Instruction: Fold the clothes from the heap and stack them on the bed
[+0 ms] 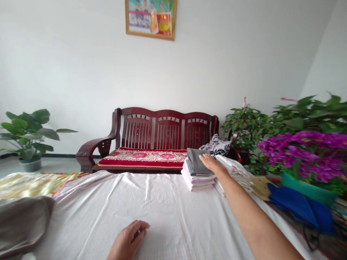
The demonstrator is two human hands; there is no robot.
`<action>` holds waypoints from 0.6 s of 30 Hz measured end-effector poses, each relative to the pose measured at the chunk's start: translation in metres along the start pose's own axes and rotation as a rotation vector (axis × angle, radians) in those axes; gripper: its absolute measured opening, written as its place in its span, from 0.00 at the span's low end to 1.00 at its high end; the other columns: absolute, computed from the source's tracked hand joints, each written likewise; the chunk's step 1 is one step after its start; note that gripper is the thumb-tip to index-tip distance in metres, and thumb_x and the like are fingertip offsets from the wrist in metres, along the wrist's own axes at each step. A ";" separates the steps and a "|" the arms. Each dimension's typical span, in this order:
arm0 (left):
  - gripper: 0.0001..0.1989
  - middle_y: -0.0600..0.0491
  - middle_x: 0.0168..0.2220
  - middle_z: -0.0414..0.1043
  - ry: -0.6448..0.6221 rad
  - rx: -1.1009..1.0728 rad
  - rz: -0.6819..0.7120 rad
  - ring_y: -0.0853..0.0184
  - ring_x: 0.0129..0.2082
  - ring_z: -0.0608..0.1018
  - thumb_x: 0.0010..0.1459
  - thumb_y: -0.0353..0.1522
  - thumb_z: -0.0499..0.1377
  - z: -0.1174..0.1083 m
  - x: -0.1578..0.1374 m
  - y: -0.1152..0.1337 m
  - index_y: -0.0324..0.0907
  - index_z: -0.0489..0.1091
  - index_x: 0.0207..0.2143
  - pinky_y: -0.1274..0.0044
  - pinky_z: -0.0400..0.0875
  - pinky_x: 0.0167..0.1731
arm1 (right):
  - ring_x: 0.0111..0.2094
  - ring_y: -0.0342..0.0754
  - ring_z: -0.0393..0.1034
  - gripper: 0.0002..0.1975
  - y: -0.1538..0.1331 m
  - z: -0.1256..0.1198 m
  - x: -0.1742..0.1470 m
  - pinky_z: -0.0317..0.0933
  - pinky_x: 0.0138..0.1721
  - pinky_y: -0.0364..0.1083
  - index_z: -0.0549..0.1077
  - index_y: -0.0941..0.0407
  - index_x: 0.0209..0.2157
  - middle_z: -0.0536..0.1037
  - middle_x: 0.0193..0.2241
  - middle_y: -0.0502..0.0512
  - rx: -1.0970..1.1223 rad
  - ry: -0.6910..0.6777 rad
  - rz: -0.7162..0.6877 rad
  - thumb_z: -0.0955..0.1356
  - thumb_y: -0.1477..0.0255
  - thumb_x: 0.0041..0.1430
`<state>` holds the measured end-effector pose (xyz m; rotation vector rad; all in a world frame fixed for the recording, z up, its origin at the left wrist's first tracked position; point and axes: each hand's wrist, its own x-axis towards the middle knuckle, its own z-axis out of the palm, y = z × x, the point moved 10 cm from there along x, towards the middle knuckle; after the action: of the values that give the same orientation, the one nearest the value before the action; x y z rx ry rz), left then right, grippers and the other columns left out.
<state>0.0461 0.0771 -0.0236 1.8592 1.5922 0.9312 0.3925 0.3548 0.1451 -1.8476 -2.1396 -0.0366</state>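
Nearest the camera, the left hand (129, 240) rests palm-down on the white sheet (151, 206) that covers the work surface, fingers loosely curled and close together, holding nothing. Further out, the right hand (210, 162) stretches across with its arm fully extended and lies flat — fingers straight and together — on top of a folded grey cloth (195, 161), which caps a small stack of folded pale cloths (197, 180) at the far right edge of the sheet. A second, looser pile of white cloths (235, 171) sits just beside that stack, under the forearm. To my eye the grey piece is being set and squared; doing it well means pressing evenly with the whole palm and lining its edges with the pieces beneath, so the stack does not lean toward the neighbouring pile. A grey garment (23, 220) lies bunched at the left — well apart from both hands. Behind stands a wooden bench (165, 133).
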 end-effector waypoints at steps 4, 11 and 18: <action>0.14 0.54 0.40 0.80 0.008 0.003 0.008 0.65 0.40 0.80 0.62 0.36 0.51 -0.002 0.000 0.001 0.46 0.76 0.41 0.79 0.71 0.41 | 0.57 0.52 0.67 0.28 -0.004 -0.023 -0.009 0.58 0.56 0.48 0.74 0.56 0.53 0.74 0.57 0.60 0.026 0.117 0.047 0.51 0.60 0.70; 0.14 0.53 0.40 0.80 0.009 -0.007 0.027 0.64 0.41 0.80 0.62 0.38 0.53 -0.004 -0.002 0.003 0.46 0.77 0.40 0.79 0.72 0.43 | 0.57 0.57 0.66 0.29 0.056 -0.097 -0.035 0.62 0.54 0.53 0.62 0.52 0.65 0.69 0.62 0.59 -0.045 0.345 0.214 0.48 0.66 0.70; 0.13 0.54 0.39 0.81 0.007 0.020 0.034 0.65 0.40 0.81 0.61 0.38 0.53 -0.004 -0.001 0.003 0.48 0.78 0.39 0.80 0.73 0.42 | 0.62 0.60 0.60 0.20 0.106 -0.080 -0.026 0.58 0.59 0.64 0.71 0.46 0.57 0.70 0.61 0.54 -0.213 0.167 0.088 0.58 0.64 0.69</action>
<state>0.0452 0.0753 -0.0191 1.9044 1.5837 0.9404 0.5159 0.3302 0.1949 -1.9749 -2.0038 -0.3994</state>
